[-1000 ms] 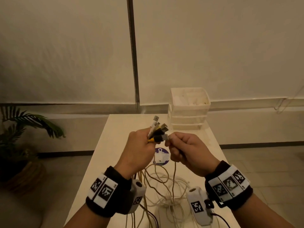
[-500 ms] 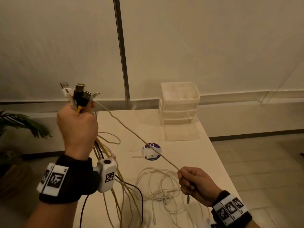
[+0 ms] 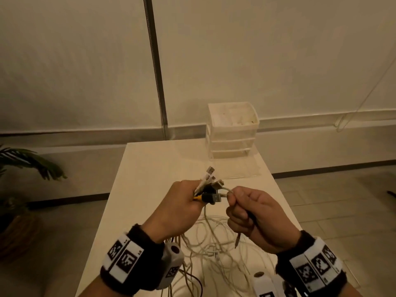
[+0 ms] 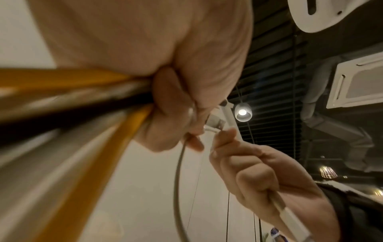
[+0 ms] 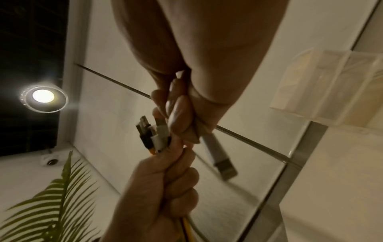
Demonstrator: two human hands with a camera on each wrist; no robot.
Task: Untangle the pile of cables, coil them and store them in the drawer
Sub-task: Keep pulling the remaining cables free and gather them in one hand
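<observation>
Left hand: the left hand (image 3: 180, 202) is raised above the counter (image 3: 150, 168), fingers curled tight around a bundle of cable ends (image 3: 206, 189).
Bundle: white, black and yellow cables are gathered in that fist; their USB plugs fan out past the knuckles, pointing away from the person toward the drawer unit.
Right hand: the right hand (image 3: 255, 215) sits just beside the left, nearly touching it, fingers curled around a thin white cable (image 3: 226, 190).
White cable: it arcs in a short loop from the bundle into the right fist; a slim connector (image 3: 236, 241) pokes out below the heel of that hand.
Left wrist view: the yellow cables (image 4: 132, 124) and a dark one run blurred into the left fist, with a white plug pinched at the fingertips.
Right wrist view: the plugs (image 5: 153, 134) stand upright out of the left fist, and a silver-tipped plug hangs beside the right fingers.
Cable pile: a loose tangle of pale cables (image 3: 216, 247) lies on the counter below both hands, with strands rising to the left fist.
Drawer unit: a translucent three-tier plastic drawer unit (image 3: 232, 129) stands at the far edge of the counter, well apart from the hands; whether a drawer is pulled out I cannot tell.
Surroundings: a potted palm (image 3: 25, 163) stands on the floor to the left.
</observation>
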